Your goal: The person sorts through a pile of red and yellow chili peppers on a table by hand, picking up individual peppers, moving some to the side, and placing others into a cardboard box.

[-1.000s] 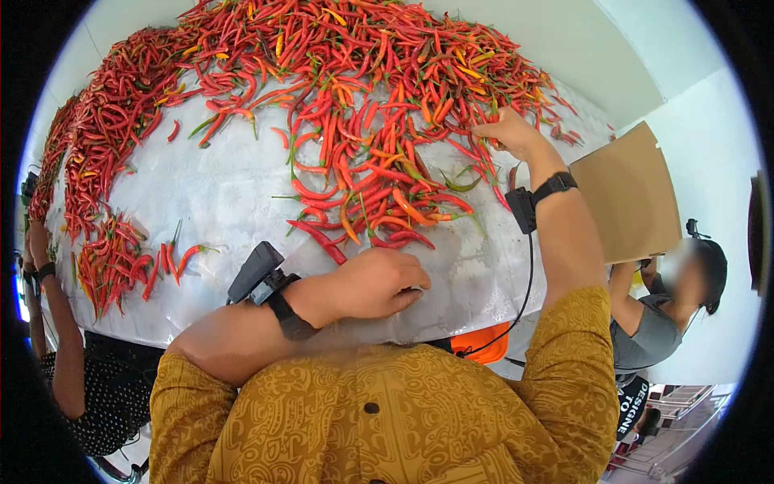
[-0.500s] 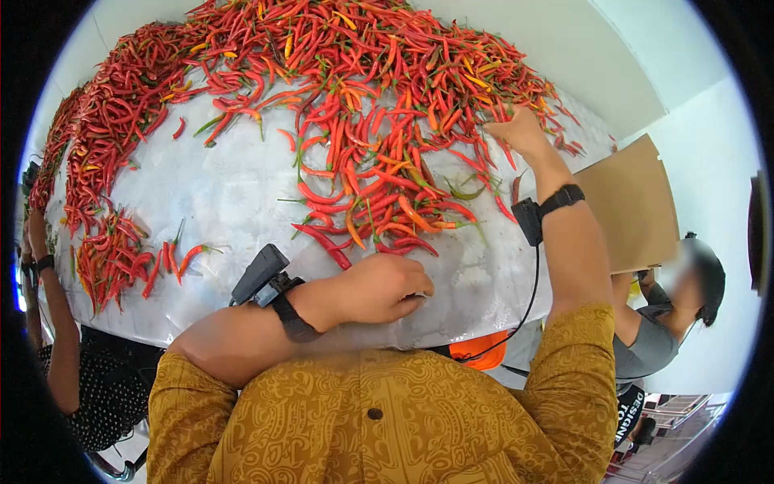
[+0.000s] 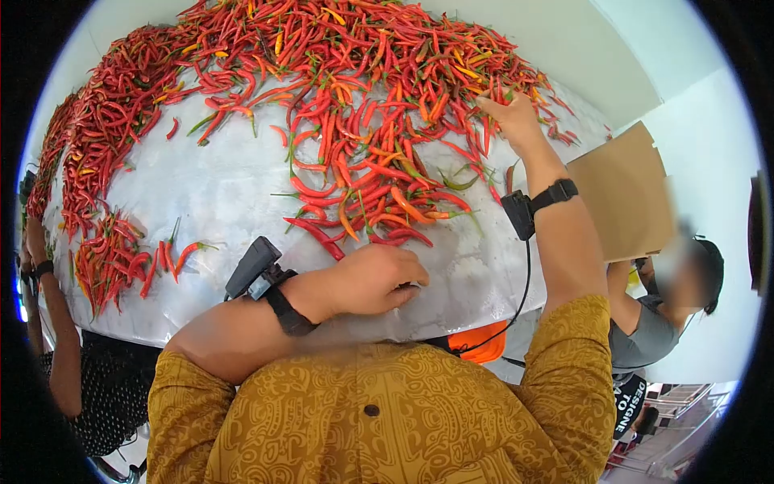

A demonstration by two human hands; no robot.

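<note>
Red and orange chili peppers [image 3: 367, 181] lie loose on the pale tabletop [image 3: 218, 181], thinning toward me from a thick heap. My right hand [image 3: 513, 121] reaches out to the heap's right side, with thumb and fingers closing around a chili pepper; the palm partly hides the contact. Close to the table's near edge, my left hand [image 3: 377, 278] rests with its fingers curled, just below the nearest peppers. Whatever is inside that curl, if anything, is hidden.
A small separate pile of chilies [image 3: 113, 262] sits at left, near another person's arm [image 3: 60, 323]. At right stands a cardboard box [image 3: 621, 194] beside a person in a grey shirt [image 3: 645, 335]. A cable hangs from my right wrist device [image 3: 518, 214] past an orange object [image 3: 481, 343].
The view has shifted slightly. My right hand has edged up and into the peppers, its thumb angled differently. My left hand stays near the edge, its fingers slightly looser.
</note>
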